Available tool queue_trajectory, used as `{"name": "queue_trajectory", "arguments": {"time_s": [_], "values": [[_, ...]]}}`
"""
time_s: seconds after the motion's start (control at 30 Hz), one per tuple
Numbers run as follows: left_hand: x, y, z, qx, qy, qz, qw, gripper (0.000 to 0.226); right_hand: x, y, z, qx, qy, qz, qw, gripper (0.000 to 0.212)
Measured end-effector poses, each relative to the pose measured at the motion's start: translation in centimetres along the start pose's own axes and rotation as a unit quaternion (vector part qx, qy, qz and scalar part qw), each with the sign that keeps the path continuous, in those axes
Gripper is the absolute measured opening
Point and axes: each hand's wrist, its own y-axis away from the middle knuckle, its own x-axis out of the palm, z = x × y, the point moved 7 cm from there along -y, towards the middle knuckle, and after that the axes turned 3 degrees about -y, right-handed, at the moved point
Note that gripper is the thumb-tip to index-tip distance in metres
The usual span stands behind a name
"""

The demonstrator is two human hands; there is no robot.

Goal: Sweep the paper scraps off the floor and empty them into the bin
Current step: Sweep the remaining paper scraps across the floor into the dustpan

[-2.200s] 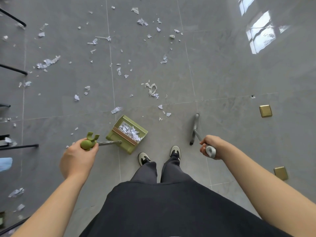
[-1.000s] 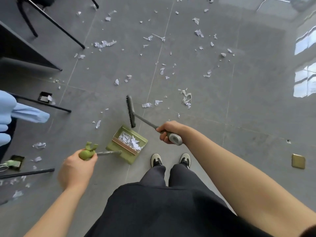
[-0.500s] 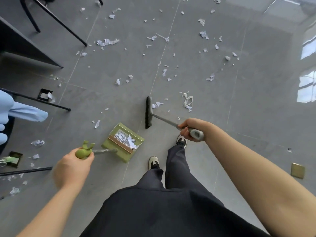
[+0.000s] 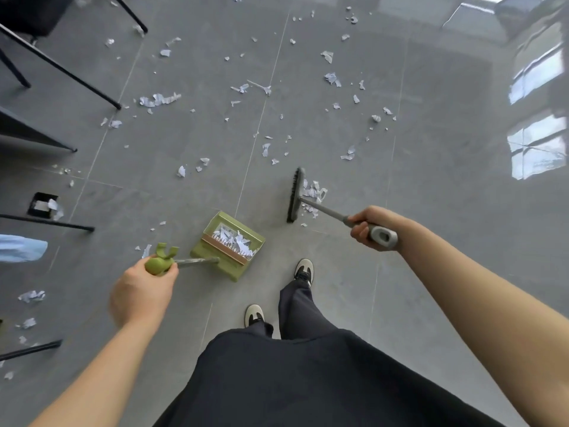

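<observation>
A green long-handled dustpan [image 4: 228,245] stands on the grey floor with white paper scraps inside it. My left hand [image 4: 142,291] grips the green knob at the top of its handle. My right hand [image 4: 369,227] grips the grey handle of a broom whose black-bristled head [image 4: 294,195] rests on the floor to the right of the dustpan. A clump of paper scraps [image 4: 313,194] lies just right of the broom head, under the shaft. Several more scraps [image 4: 158,99] are scattered across the floor further ahead. No bin is in view.
Black chair and table legs [image 4: 66,72] stand at the upper left and along the left edge. A light blue cloth [image 4: 21,248] pokes in at the left. A dark floor socket [image 4: 43,204] sits nearby. My two feet [image 4: 303,269] stand just right of the dustpan.
The broom head has swung from left of the dustpan to its right, up to a clump of scraps. I have stepped forward, right foot leading. The dustpan stays in my left hand.
</observation>
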Motion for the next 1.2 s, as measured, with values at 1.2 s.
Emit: {"name": "queue_trajectory", "arguments": {"time_s": [1.2], "values": [[4.9, -3.0, -14.5, 0.104, -0.063, 0.051, 0.991, 0.020, -7.2, 2.4, 7.2, -0.081, 0.379, -0.213, 0.897, 0.017]]}}
